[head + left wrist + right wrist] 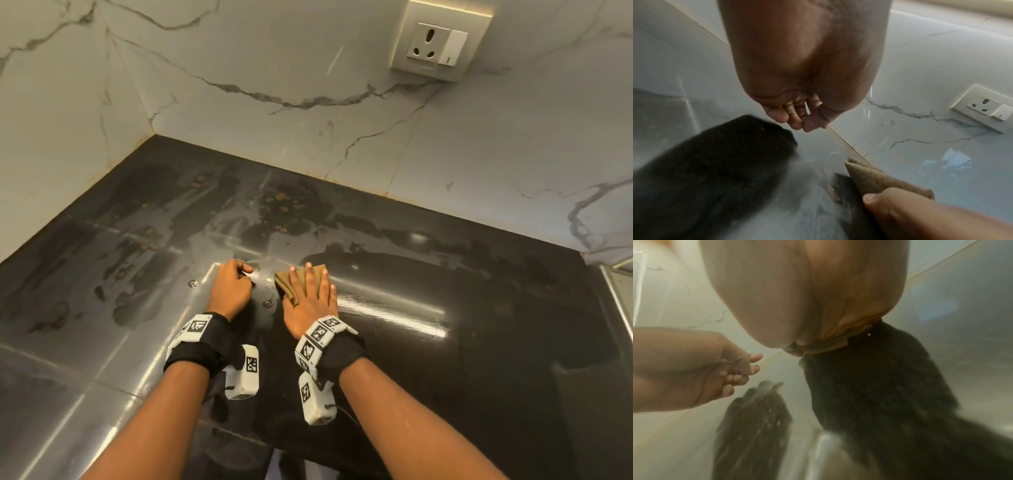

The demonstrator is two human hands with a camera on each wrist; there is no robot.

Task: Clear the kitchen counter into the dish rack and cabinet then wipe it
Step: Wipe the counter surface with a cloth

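Observation:
An olive-brown cloth (285, 286) lies on the glossy black counter (445, 274), near the middle. My right hand (306, 289) presses flat on it with straight, spread fingers; most of the cloth is hidden under the palm. In the right wrist view the cloth (830, 347) bunches under the heel of that hand (807, 296). Just left of it, my left hand (245, 275) rests on the counter with curled fingers and nothing visible in it. The left wrist view shows those curled fingers (797, 116), the cloth's corner (869, 177) and my right thumb (871, 201).
Brown spots and dried smears (281, 202) mark the counter toward the back corner. Small water drops (193, 283) sit beside my left hand. Marble walls close the back and left, with a wall socket (435, 44). A steel rim (616, 291) borders the far right.

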